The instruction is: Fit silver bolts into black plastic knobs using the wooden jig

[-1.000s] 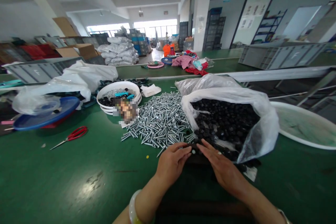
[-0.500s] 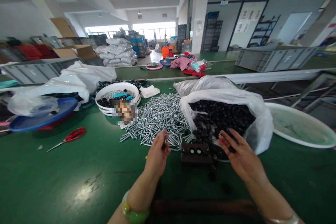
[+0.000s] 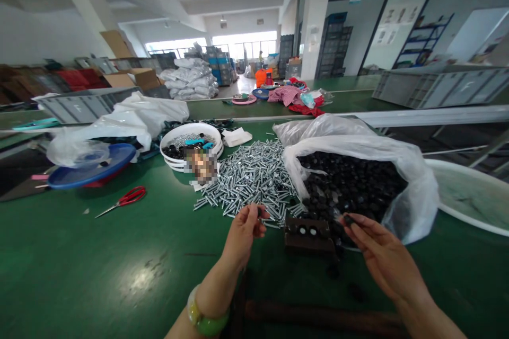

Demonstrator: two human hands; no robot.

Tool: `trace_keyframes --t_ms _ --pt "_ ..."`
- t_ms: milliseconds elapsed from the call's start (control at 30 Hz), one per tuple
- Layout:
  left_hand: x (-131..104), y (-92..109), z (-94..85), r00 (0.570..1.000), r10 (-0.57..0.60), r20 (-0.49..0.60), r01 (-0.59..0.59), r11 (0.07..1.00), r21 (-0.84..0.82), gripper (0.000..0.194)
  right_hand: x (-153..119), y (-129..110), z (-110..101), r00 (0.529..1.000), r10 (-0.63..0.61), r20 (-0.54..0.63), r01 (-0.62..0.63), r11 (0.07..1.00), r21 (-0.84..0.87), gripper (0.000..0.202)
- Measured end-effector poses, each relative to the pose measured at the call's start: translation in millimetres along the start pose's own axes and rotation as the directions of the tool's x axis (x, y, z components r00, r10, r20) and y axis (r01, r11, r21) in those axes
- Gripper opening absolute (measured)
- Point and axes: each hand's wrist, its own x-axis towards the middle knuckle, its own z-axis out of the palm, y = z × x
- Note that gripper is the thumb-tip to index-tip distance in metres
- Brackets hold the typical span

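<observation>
My left hand [image 3: 243, 233] pinches a small black part [image 3: 260, 212] between thumb and fingers, in front of the heap of silver screws [image 3: 254, 172]. At the front of the open plastic bag [image 3: 423, 190], my right hand [image 3: 384, 249] has another small black piece [image 3: 349, 220] between thumb and fingertips. Many black plastic parts [image 3: 353, 183] fill the bag and spill from its mouth. Between my hands sits a dark brown block [image 3: 310, 246] with two round silver spots on its top; neither hand touches it.
Red-handled scissors [image 3: 131, 197] lie on the green table at left. Behind them are a blue tray [image 3: 93, 172] and stacked white bowls [image 3: 191, 161] with small parts. A white round tray [image 3: 469, 196] is at right. Grey crates [image 3: 441, 87] stand on the far bench.
My right hand has closed its fingers on a small black piece. My left hand's fingers now show a black part at their tips. The whole view has shifted slightly to the left.
</observation>
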Motion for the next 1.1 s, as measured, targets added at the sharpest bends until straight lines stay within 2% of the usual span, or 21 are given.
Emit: trace_keyframes --t_ms 67,133,200,267,367,433,500,533,600,667,767,833,867,967,1033,1100 --pt "-2.9 -1.8 1.5 0.989 0.099 0.109 -0.119 0.974 0.193 0.030 -1.0 0.0 3.7 1.000 0.009 0.021 -0.008 0.999 -0.039 0.032" --pt "-6.1 -2.1 3.1 0.974 0.117 0.195 -0.182 0.917 0.355 0.032 -0.9 -0.4 7.9 0.999 0.010 0.034 -0.007 0.997 -0.074 0.032" --pt "-9.1 -1.3 4.6 0.960 0.124 0.251 -0.236 0.839 0.489 0.030 -0.8 -0.7 12.3 0.999 -0.023 0.043 0.029 0.990 -0.137 0.031" --pt "-11.2 0.5 6.1 0.928 0.207 0.309 -0.357 0.730 0.583 0.026 -1.4 -0.8 16.2 0.994 -0.076 0.074 0.093 0.958 -0.270 0.030" --pt "-13.4 3.1 10.1 0.850 0.322 0.418 -0.526 0.574 0.627 0.020 -3.5 -0.2 19.7 0.964 -0.196 0.181 0.263 0.807 -0.528 0.024" --pt "-15.0 3.4 13.9 0.827 0.311 0.469 -0.560 0.538 0.630 0.018 -4.5 0.7 19.4 0.916 -0.279 0.290 0.402 0.663 -0.632 0.020" --pt "-16.0 2.0 17.0 0.823 0.282 0.493 -0.561 0.532 0.634 0.018 -2.3 1.5 15.9 0.873 -0.323 0.366 0.488 0.555 -0.674 0.018" --pt "-15.9 0.8 17.9 0.828 0.278 0.488 -0.555 0.538 0.634 0.018 0.7 1.6 12.9 0.866 -0.334 0.372 0.499 0.526 -0.689 0.018" --pt "-14.3 -2.4 17.6 0.856 0.272 0.440 -0.511 0.576 0.638 0.017 11.3 0.9 5.3 0.871 -0.345 0.350 0.485 0.485 -0.728 0.019" --pt "-10.8 -5.9 15.1 0.901 0.245 0.358 -0.427 0.646 0.632 0.019 26.6 -1.2 -1.5 0.860 -0.350 0.371 0.496 0.406 -0.767 0.021" --pt "-4.1 -11.2 9.8 0.950 0.164 0.266 -0.291 0.773 0.564 0.025 51.0 -5.8 -2.0 0.782 -0.291 0.552 0.615 0.211 -0.760 0.022" --pt "-0.5 -14.1 6.7 0.960 0.124 0.252 -0.240 0.831 0.501 0.027 64.4 -7.9 6.1 0.713 -0.205 0.671 0.696 0.087 -0.713 0.025" --pt "0.8 -15.2 5.3 0.960 0.117 0.253 -0.229 0.849 0.477 0.027 70.0 -8.1 11.9 0.693 -0.154 0.705 0.716 0.028 -0.698 0.026" --pt "2.4 -16.2 1.6 0.963 0.095 0.250 -0.204 0.864 0.460 0.028 82.9 -5.1 29.4 0.692 -0.023 0.721 0.715 -0.112 -0.690 0.027" --pt "1.9 -14.5 0.3 0.965 0.093 0.247 -0.206 0.849 0.486 0.029 89.8 -0.6 35.8 0.706 0.012 0.708 0.702 -0.141 -0.698 0.023" --pt "0.3 -10.9 1.4 0.957 0.126 0.263 -0.252 0.813 0.525 0.028 95.3 4.1 35.8 0.707 0.010 0.708 0.703 -0.130 -0.700 0.020"
